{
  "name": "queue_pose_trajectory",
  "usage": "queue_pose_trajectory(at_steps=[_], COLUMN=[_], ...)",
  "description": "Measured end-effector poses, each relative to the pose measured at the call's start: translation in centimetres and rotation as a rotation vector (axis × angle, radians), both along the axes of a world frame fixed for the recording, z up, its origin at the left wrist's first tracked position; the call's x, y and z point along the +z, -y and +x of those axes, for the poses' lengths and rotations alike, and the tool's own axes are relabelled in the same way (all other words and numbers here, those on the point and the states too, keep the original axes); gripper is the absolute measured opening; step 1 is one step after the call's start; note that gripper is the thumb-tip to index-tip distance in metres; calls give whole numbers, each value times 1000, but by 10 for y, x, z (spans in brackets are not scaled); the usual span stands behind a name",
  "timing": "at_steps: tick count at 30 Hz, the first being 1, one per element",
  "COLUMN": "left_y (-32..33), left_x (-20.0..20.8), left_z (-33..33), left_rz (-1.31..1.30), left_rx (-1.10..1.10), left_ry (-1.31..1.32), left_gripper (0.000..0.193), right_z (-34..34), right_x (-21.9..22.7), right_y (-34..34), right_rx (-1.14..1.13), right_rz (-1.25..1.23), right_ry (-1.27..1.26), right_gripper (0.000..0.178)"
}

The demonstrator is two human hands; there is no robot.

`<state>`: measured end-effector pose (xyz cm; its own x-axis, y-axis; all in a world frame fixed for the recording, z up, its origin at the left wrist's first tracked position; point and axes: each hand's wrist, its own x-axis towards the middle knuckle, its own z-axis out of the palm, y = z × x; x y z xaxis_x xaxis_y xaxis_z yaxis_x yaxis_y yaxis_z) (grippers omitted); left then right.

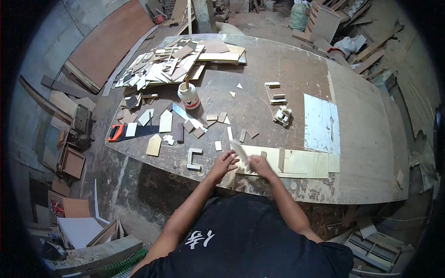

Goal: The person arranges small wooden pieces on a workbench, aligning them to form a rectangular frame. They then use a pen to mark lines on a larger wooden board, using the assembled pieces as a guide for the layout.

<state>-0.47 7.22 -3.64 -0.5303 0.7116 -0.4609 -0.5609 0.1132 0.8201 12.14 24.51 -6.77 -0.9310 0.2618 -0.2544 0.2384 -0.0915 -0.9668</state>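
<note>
Nearest me, the right hand [260, 167] has its fingers closed on the lower end of a thin wooden piece [239, 152], tilted at the left end of a pale board [306, 163]; the left hand [224, 164] is loosely curled beside it, contact uncertain. I judge that one-ended support could let the piece twist, and a stray right wrist could topple the upright strip [281, 160]. Beyond, on the table [250, 109]: white bottle [189, 97], then offcuts [160, 67].

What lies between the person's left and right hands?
In the head view, a tilted light wooden piece lies between the left hand and the right hand, which seems to grip it.
</note>
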Motion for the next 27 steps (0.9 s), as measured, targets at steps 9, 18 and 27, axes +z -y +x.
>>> queue_pose_trajectory(at_steps=[9,18,27], left_y=[8,10,19], left_x=[-27,-19,5], left_z=[-8,-20,-27], left_rz=[73,41,154], left_rx=[-39,-180,-291], left_ry=[157,28,-43], left_gripper=[28,33,37], right_z=[15,8,2], right_x=[3,36,52], right_y=[56,73,82], right_rx=[-41,-220,-267], right_rz=[332,600,671], right_ry=[147,74,72], right_gripper=[31,33,35])
